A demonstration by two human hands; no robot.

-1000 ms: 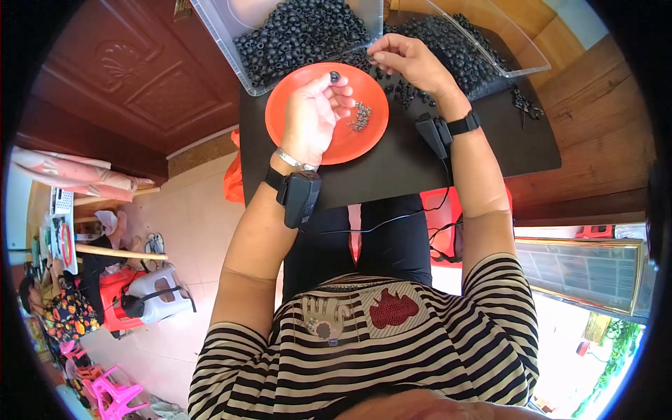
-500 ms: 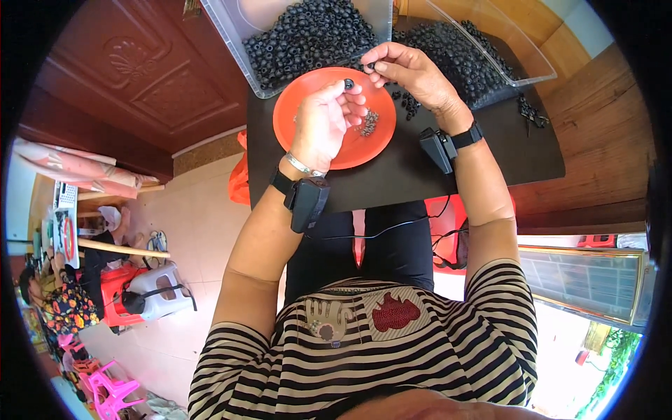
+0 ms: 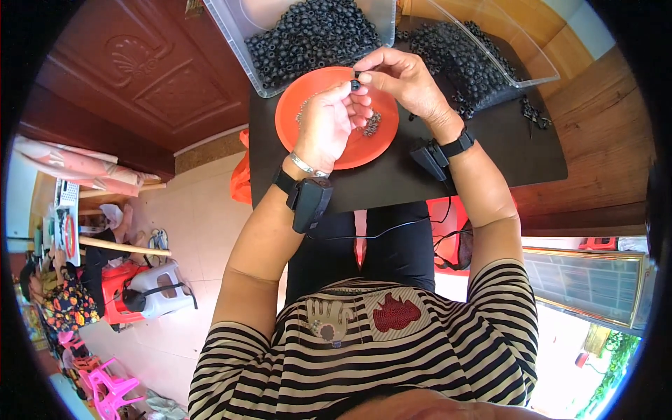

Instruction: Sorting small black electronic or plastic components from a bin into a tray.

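Note:
Over the orange plate [image 3: 294,140], my left hand [image 3: 329,122] pinches a small black ring-shaped part [image 3: 355,85] between thumb and index finger, the other fingers loosely curled. My right hand [image 3: 406,80] comes in from the right, its thumb and index finger pinched on a small dark piece [image 3: 357,73] just above that part. The fingertips mostly cover the piece, and I cannot tell if the two touch. Small silvery metal bits [image 3: 372,124] lie on the plate below my left fingers.
A clear plastic bin [image 3: 245,59] full of black parts stands behind the plate. More black parts [image 3: 476,77] are heaped at the back right beside a clear plastic panel [image 3: 542,73] on the dark table [image 3: 490,154]. Another person [image 3: 66,294] sits far left.
My right hand has moved left and slightly down, bringing its dark piece from apart to right by the black part. My left hand stays almost in place.

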